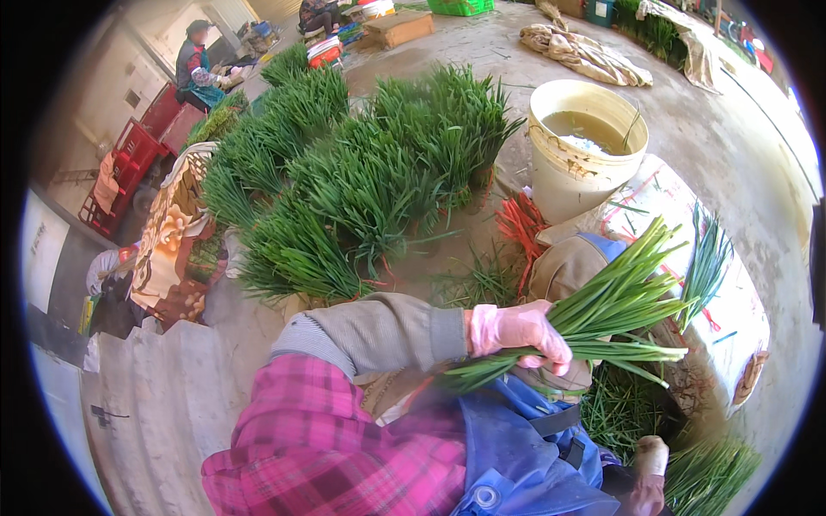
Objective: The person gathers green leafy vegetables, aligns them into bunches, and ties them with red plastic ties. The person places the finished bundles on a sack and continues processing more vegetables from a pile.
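Observation:
My left hand (523, 335), in a pink glove, is closed around a loose bunch of green garlic chives (613, 290). The blades fan out to the upper right, above my blue apron (516, 445). At the lower right edge is my right hand (648, 480), also gloved, beside a second heap of chives (713, 474); its fingers are too unclear to tell whether it grips them. A white sack-covered block (723, 361) stands before me, with a small bunch of chives (705, 264) on top. Loose green trimmings (623, 400) lie between the block and my apron.
Many upright chive bundles (361, 174) stand on the concrete floor. Red ties (519, 222) lie by a white bucket (587, 174) holding murky water. A person (197, 68) sits at the far left near a red cart (126, 174). A patterned blanket (171, 232) covers greens.

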Tool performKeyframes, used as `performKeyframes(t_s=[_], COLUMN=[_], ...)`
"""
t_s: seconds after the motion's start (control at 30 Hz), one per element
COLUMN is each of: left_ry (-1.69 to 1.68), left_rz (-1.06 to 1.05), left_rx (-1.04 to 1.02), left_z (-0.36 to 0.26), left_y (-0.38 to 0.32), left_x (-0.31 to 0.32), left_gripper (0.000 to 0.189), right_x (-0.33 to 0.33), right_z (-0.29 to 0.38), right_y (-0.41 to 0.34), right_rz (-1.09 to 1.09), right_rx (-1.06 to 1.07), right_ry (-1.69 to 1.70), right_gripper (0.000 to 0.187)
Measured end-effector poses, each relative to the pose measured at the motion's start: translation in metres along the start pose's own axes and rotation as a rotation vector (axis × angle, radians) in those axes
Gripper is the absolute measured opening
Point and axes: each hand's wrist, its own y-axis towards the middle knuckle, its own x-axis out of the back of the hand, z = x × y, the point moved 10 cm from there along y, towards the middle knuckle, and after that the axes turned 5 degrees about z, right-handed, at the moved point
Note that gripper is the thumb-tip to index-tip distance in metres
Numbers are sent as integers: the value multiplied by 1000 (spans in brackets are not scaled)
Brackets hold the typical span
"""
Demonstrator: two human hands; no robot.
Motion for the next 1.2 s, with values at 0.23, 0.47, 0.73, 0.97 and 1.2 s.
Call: performKeyframes(t_s=[0.23,0.47,0.73,0.97,1.2], left_ry=[494,828,-197,-64,441], left_rz=[-184,-34,35,-173,-141], left_rx=[-242,57,354,454,457], left_z=[4,25,45,44,45], left_y=[49,40,27,14,24], left_x=[-18,-21,-30,6,15], left_gripper=[65,118,51,44,31], right_x=[-9,-11,-26,-10,-7], right_z=[181,213,217,167,151], right_y=[-13,-6,11,21,22], right_rz=[273,268,313,260,214], right_rx=[482,124,208,288,123], right_ry=[1124,1680,1573,1663,1714], right_gripper=[77,29,36,74,51])
